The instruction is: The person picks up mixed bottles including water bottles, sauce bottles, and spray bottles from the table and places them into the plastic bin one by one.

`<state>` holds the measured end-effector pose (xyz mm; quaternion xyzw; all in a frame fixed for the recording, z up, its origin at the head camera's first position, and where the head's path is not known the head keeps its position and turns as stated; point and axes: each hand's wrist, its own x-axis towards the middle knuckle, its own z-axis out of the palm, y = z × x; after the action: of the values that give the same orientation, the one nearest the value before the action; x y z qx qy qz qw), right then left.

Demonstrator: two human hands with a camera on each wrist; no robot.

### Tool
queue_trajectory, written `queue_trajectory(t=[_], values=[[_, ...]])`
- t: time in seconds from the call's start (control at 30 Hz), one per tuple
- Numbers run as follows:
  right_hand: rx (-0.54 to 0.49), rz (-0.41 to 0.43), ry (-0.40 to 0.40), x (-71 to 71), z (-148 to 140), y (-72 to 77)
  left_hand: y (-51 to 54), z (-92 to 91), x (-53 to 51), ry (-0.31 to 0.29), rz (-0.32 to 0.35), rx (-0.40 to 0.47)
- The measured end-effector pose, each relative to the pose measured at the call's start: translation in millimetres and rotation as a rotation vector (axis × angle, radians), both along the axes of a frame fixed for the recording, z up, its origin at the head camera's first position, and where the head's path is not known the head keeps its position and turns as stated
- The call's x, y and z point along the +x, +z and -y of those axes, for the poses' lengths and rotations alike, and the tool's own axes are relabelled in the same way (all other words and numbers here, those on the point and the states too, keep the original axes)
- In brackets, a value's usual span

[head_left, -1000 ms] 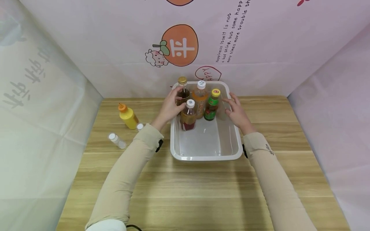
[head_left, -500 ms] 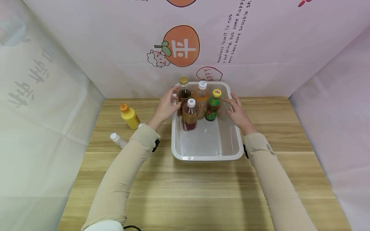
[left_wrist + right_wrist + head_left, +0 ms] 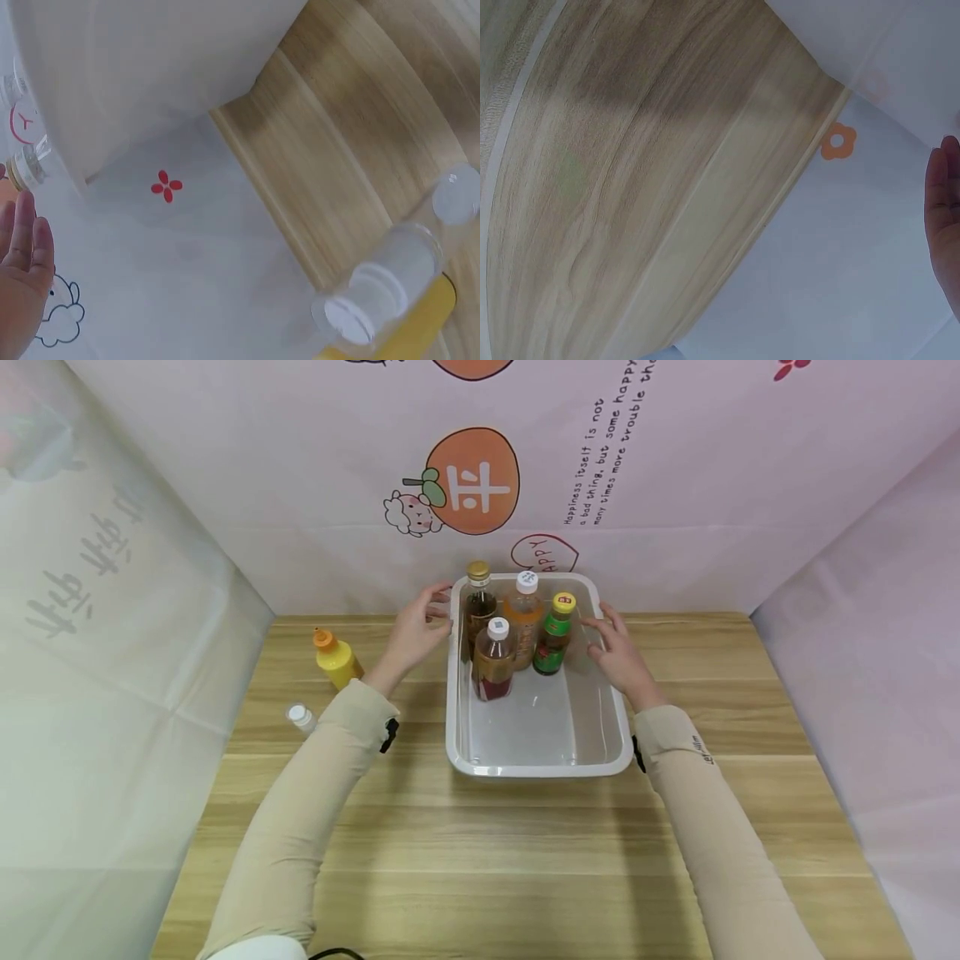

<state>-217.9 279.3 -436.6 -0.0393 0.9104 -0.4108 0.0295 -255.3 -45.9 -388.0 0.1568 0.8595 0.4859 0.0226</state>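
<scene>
A white plastic bin point(image 3: 525, 727) stands against the back wall with several upright bottles inside. They are a gold-capped dark bottle point(image 3: 480, 606), an orange drink bottle point(image 3: 525, 618), a green-labelled bottle point(image 3: 553, 639) with a yellow cap, and a white-capped bottle point(image 3: 495, 668) of reddish drink. My left hand point(image 3: 414, 633) is beside the bin's left rim, fingertips close to it; in the left wrist view its fingers look fairly straight. My right hand point(image 3: 621, 660) rests at the right rim, thumb side over the inside, fingers extended. Neither hand holds a bottle.
Left of the bin stand a yellow squeeze bottle point(image 3: 339, 662) with an orange nozzle and a small clear bottle point(image 3: 302, 717), partly behind the left sleeve. A second clear bottle point(image 3: 427, 247) shows in the left wrist view. Printed cloth point(image 3: 300, 485) hangs behind the wooden table point(image 3: 525, 860).
My left hand has moved out from the gold-capped and reddish drink bottles, leftward to outside the left rim. My right hand has stayed at the right rim; the bottles have not visibly moved.
</scene>
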Motion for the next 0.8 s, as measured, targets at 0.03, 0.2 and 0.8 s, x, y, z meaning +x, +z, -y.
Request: queue_trajectory(t=[0.03,0.2,0.8], values=[[0.0,-0.001,0.0,0.0,0,-0.4,0.8,1.8,-0.2,0.0,-0.002,-0.002],[-0.001,-0.003,-0.002,-0.4,-1,-1.5,5.7,12.3,-1.9,0.003,-0.018,-0.015],[-0.009,0.001,-0.005,0.1,0,-0.2,22.8,53.3,-5.7,0.085,-0.056,-0.061]])
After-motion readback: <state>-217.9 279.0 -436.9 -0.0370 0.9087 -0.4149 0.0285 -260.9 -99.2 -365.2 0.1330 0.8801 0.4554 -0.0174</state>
